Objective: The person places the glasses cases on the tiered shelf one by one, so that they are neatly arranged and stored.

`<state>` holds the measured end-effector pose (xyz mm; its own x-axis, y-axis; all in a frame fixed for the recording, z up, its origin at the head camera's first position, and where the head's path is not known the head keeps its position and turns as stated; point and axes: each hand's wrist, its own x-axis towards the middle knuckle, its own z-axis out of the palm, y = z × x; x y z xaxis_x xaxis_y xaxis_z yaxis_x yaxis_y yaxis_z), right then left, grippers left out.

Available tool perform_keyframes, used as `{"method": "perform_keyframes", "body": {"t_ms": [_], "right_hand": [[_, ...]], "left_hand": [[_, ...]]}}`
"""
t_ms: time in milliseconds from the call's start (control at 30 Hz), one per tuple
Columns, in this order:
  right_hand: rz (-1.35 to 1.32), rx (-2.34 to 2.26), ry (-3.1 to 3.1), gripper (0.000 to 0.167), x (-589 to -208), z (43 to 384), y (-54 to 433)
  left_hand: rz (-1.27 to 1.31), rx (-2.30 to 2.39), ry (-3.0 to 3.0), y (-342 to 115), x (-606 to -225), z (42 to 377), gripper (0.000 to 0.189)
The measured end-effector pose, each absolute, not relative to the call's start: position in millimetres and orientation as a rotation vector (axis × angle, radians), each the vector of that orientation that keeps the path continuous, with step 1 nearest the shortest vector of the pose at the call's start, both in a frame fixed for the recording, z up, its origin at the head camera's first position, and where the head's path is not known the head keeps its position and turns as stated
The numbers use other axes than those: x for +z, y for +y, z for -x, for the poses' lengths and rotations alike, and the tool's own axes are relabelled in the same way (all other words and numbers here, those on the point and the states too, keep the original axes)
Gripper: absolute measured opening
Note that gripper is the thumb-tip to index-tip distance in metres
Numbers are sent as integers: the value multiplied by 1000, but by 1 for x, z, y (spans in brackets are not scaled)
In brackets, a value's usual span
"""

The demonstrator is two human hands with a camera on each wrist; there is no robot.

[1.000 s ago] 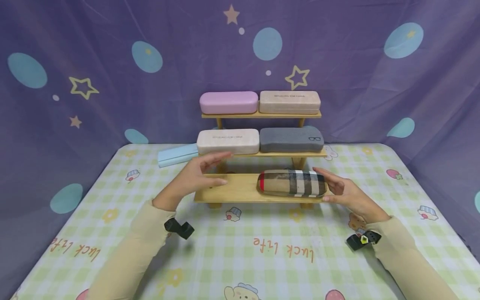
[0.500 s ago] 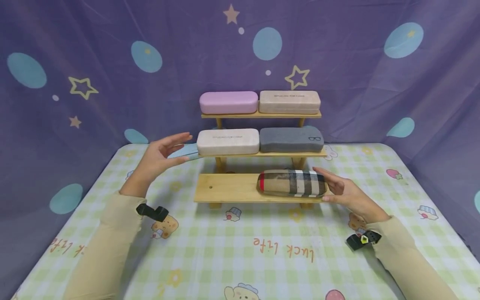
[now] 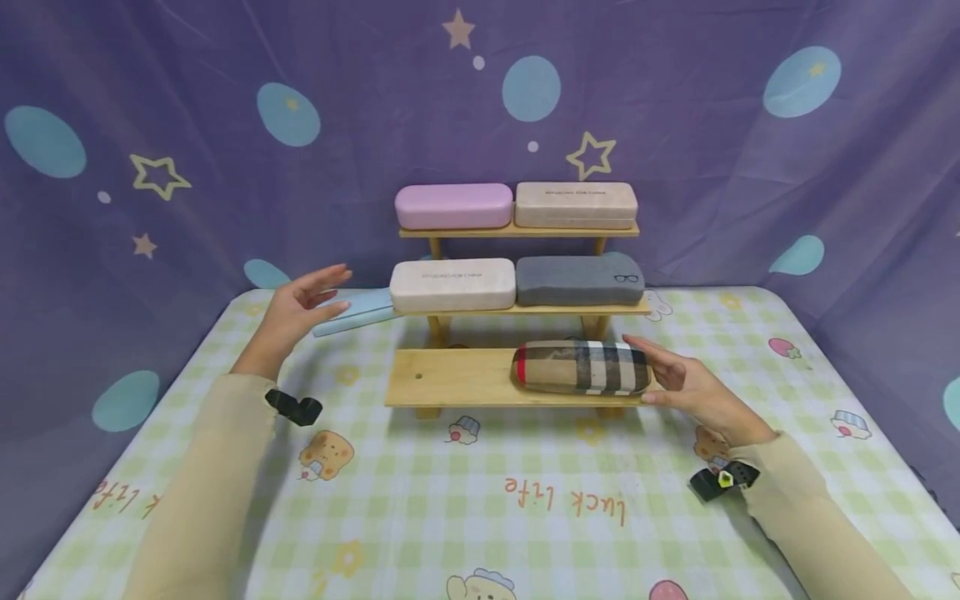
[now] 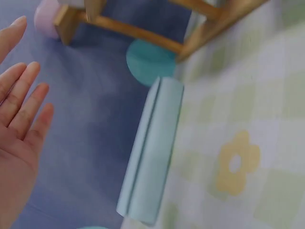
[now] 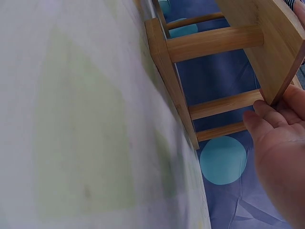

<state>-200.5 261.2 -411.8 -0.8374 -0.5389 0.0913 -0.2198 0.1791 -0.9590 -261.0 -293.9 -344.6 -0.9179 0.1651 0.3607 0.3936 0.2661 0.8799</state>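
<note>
A plaid glasses case lies on the right half of the lowest shelf. My right hand is at its right end, index finger behind and thumb in front; the right wrist view shows several fingers of this hand curled at the board's corner. My left hand is held with fingers extended and nothing in it, near a light blue glasses case. In the left wrist view that blue case lies on the tablecloth, apart from the hand.
The wooden stand has three tiers. A white case and a grey case fill the middle tier. Above them sit a pink case and a beige case. A purple curtain hangs behind the checked tablecloth.
My left hand has moved left, away from the lowest shelf, to beside the light blue case. My right hand has stayed at the plaid case's end, and the cases have not moved.
</note>
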Motion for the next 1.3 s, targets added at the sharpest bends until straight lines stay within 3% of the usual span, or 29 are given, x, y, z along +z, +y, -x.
{"method": "perform_keyframes", "body": {"t_ms": [333,833,1300], "right_hand": [[744,-1733,2151,74,-412,201,261],[735,-1739,2154,74,-412,203,263],[679,-1722,2154,72,-412,201,262]], "left_hand": [[249,-1632,-2475,-311,-366,278,59],[107,-1638,-2536,-316,-366,282,68],[-49,-1707,-2647,-338,-411,310,85]]}}
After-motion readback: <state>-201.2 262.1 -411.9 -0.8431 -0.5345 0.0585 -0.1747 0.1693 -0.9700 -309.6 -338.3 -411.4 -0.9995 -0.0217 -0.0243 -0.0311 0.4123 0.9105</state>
